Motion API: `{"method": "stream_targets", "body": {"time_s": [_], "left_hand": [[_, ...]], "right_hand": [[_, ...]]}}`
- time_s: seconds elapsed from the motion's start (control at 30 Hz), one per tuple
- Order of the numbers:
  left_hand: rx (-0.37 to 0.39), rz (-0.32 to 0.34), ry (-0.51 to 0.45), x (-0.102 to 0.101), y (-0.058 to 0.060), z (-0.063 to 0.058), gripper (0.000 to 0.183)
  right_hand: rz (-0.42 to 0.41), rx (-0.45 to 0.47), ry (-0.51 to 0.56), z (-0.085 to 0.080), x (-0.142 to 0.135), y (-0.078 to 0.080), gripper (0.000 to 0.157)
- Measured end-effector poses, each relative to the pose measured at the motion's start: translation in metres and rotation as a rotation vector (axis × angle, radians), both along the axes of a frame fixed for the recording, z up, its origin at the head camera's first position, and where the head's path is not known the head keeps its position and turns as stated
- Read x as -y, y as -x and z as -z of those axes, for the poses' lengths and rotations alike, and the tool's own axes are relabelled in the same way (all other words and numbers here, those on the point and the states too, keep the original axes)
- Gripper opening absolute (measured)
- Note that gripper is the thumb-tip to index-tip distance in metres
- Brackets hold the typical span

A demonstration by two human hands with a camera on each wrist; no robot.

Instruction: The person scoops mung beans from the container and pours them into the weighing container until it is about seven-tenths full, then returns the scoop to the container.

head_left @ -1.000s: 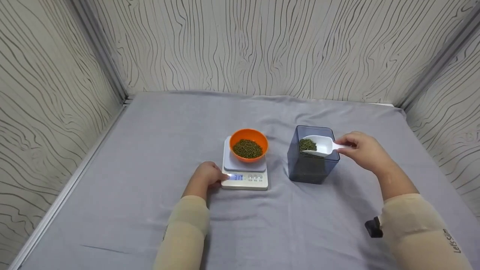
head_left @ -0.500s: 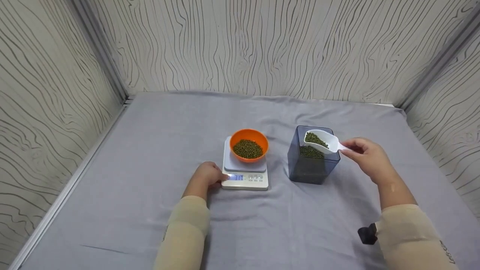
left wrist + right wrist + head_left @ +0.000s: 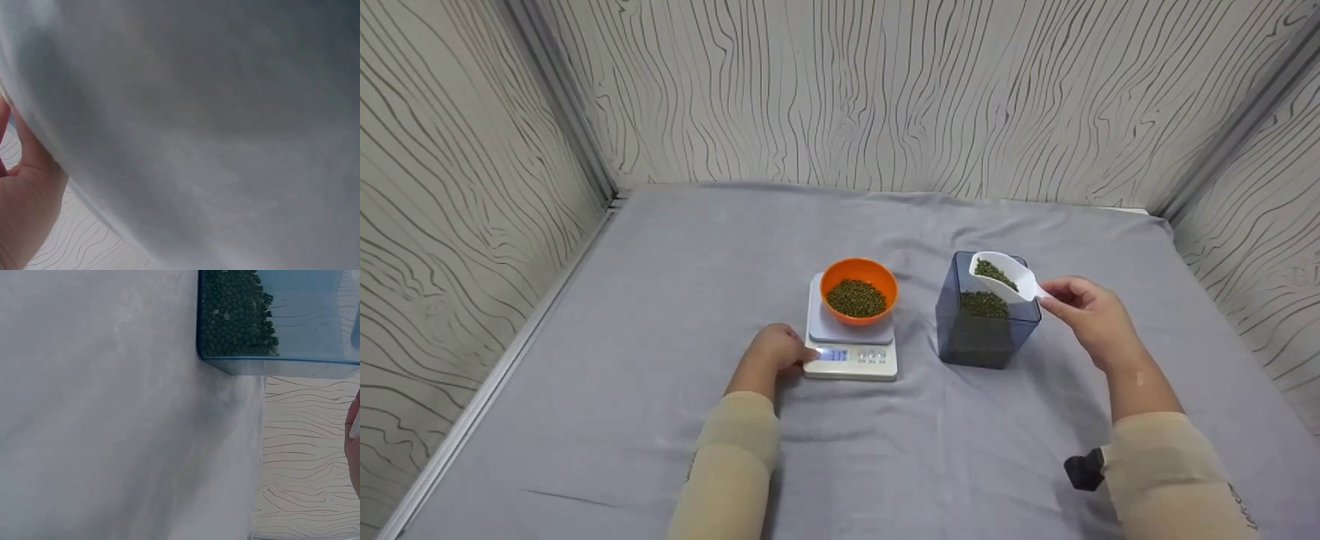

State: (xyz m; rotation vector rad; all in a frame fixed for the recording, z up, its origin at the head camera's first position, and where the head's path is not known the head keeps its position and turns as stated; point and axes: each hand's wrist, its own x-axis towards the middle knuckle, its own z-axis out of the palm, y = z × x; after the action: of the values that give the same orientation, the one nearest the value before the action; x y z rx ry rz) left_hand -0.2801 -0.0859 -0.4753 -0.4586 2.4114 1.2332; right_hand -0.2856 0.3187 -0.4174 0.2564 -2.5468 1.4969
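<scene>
My right hand (image 3: 1091, 319) pinches the handle of a white plastic scoop (image 3: 1020, 287) that carries a small heap of mung beans (image 3: 996, 274). The tilted scoop is over the mouth of a clear bluish container (image 3: 949, 322), partly filled with more mung beans (image 3: 233, 318). At the left edge of a white kitchen scale (image 3: 851, 367), my left hand (image 3: 776, 349) grips the corner, thumb on top beside the lit display; its other fingers are mostly hidden. An orange bowl (image 3: 858, 264) holding mung beans rests on the scale's platform.
A grey cloth (image 3: 675, 262) with some wrinkles covers the table. Patterned panels (image 3: 870, 97) enclose the back and sides. A small black device (image 3: 1085, 470) sticks out from the right sleeve (image 3: 1166, 457). The container stands a short gap right of the scale.
The scoop has risen from inside the container to its rim and tilted, its tip now farther back. The right forearm has shifted slightly leftward. The left hand, scale and bowl stay put.
</scene>
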Motion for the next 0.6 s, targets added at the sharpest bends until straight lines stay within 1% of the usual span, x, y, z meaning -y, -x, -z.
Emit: {"method": "stream_targets", "body": {"time_s": [0.1, 0.3, 0.43, 0.6], "left_hand": [[-0.002, 0.007, 0.007, 0.000, 0.000, 0.001, 0.022], [0.009, -0.001, -0.001, 0.000, 0.001, 0.000, 0.023], [0.014, -0.004, -0.006, 0.000, 0.001, -0.001, 0.023], [0.002, 0.007, 0.007, 0.000, 0.000, -0.001, 0.024]], "right_hand": [[0.003, -0.011, 0.005, -0.002, 0.000, 0.001, 0.030], [0.011, -0.036, 0.000, -0.011, 0.006, 0.003, 0.029], [0.010, -0.047, -0.030, -0.019, 0.016, 0.004, 0.027], [0.002, -0.043, -0.072, -0.028, 0.034, 0.004, 0.026]]}}
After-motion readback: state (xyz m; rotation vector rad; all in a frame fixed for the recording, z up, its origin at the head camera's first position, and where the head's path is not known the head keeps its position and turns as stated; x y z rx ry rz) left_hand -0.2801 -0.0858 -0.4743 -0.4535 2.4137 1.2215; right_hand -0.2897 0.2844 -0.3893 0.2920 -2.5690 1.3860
